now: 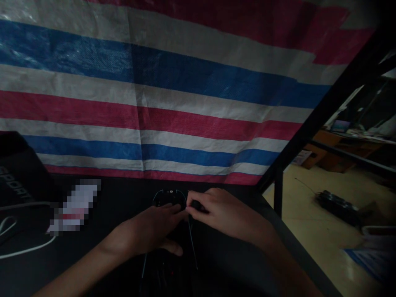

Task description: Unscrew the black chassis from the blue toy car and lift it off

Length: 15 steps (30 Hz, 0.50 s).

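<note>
Right hand has its fingers curled into a pinch at the edge of this black gadget with thin bluish trim, way too dark to tell what they've actually got. Left hand is just laid palm-down over the gadget, fingers loose, thumb out to the side. Gadget's on the dark desk, white cable and a black box lettered SPORT off left, striped tarp up behind everything.
</note>
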Tool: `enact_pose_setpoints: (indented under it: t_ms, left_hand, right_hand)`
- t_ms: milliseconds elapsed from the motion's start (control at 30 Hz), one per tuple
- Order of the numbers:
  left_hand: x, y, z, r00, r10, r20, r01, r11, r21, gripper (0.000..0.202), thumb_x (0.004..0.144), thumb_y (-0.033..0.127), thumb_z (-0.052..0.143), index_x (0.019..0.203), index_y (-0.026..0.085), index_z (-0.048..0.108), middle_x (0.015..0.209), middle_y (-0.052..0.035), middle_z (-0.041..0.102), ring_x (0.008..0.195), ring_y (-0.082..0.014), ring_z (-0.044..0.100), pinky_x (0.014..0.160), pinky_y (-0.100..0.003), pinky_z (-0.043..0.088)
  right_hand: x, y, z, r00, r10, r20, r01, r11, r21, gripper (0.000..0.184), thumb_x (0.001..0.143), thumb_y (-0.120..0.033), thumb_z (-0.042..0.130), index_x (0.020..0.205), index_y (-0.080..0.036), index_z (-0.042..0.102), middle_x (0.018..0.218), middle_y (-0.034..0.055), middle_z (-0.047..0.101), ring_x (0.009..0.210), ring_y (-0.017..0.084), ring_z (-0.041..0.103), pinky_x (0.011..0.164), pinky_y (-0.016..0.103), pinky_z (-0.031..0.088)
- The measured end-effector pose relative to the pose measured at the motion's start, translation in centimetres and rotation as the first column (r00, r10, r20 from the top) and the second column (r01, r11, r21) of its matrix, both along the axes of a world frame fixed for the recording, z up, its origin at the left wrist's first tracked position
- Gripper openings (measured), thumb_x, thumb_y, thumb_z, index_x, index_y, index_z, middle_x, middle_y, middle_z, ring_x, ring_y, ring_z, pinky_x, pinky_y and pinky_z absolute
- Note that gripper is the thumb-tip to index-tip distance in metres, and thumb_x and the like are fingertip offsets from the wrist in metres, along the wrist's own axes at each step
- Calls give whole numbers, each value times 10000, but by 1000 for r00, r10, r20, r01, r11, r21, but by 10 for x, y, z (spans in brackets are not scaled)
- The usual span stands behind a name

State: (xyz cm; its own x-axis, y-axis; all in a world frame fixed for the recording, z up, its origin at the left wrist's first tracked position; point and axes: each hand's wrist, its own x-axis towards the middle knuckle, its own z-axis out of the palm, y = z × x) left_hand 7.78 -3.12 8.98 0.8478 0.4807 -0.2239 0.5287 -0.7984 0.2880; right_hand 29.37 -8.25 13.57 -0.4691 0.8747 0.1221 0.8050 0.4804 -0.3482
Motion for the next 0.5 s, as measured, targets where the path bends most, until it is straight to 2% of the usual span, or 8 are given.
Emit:
enact_pose_setpoints:
  t_ms: [133, 333, 500]
  left_hand:
    - [-4, 6, -9, 999, -15, 30, 17, 998, -64, 874, 839, 603, 737, 1562, 222, 426, 1648, -191, 370, 1505, -376, 398, 1186, -502, 376]
    - [-3, 6, -9, 1000, -4, 18, 5, 998, -63, 928, 844, 604, 728, 1599, 219, 351, 1650, -207, 360, 1514, -382, 381, 1191, -521, 361]
    - [-7, 10, -18, 997, -14, 71, 21, 995, -94, 892, 851, 591, 729, 1596, 284, 347, 1671, -153, 350, 1529, -341, 367, 1205, -472, 347]
  right_hand:
    - [1, -4, -2, 999, 39, 37, -36, 996, -85, 122, 1027, -310, 569, 995, -246, 668, 778, -33, 665, 698, 122, 610, 633, 264, 340]
    - [4, -5, -2, 997, 62, 34, -62, 998, -9, 96, 1024, -295, 579, 1003, -253, 663, 749, -50, 653, 696, 120, 620, 652, 274, 351]
    - [2, -8, -4, 998, 67, -7, -67, 996, -50, 122, 1033, -310, 558, 976, -258, 652, 730, -54, 658, 653, 110, 615, 615, 270, 344]
